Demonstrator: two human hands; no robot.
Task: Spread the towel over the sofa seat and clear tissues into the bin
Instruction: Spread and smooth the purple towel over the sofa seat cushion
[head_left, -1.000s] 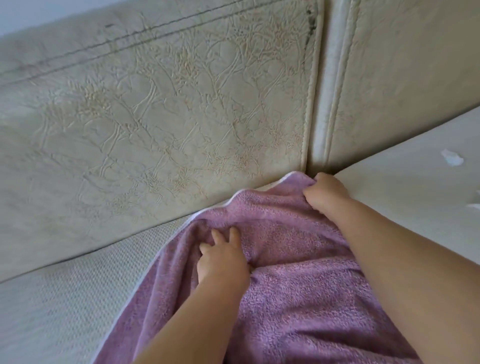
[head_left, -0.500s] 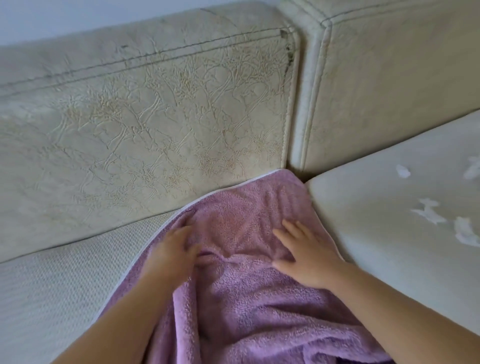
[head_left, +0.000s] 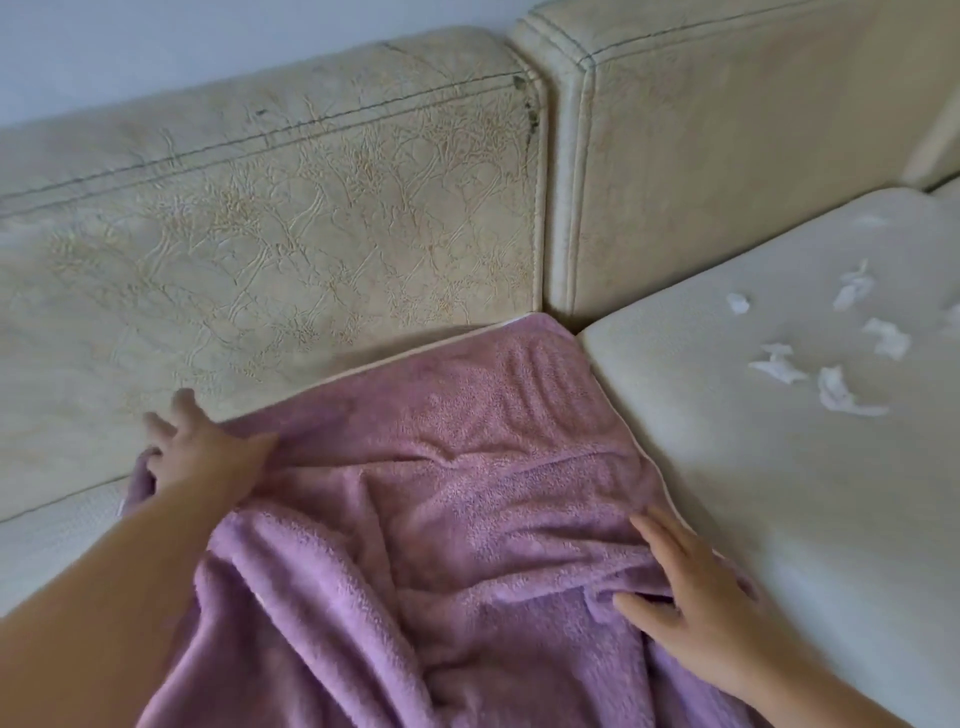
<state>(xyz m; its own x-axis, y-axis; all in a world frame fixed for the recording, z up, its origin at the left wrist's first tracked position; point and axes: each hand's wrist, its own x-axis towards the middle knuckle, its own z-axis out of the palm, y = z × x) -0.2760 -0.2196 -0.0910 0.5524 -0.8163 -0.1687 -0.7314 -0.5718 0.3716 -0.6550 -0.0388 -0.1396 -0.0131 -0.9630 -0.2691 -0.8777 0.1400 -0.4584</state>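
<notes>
- Purple towel (head_left: 467, 467) in the lower middle of the frame, on the left seat of the sofa. Far corner pushed into the angle under the backrest (head_left: 260, 234); middle wrinkled, near part bunched.
- Probably soft, thick and light; no danger of breaking, but likely to fold and drag on the seat. Best taken at the hem and corners, then pulled flat.
- Left hand (head_left: 208, 457) at the far left corner of the towel, fingers spread, thumb on the cloth; not possible to tell whether cloth is pinched underneath.
- Right hand (head_left: 696, 608) flat on the right edge, fingers straight, pressing and gripping nothing.
- White tissues (head_left: 831, 384) scattered on the right seat (head_left: 779, 519), at the right of the frame, well apart from the towel; surely very light, easy to blow away.
- No bin in view.
</notes>
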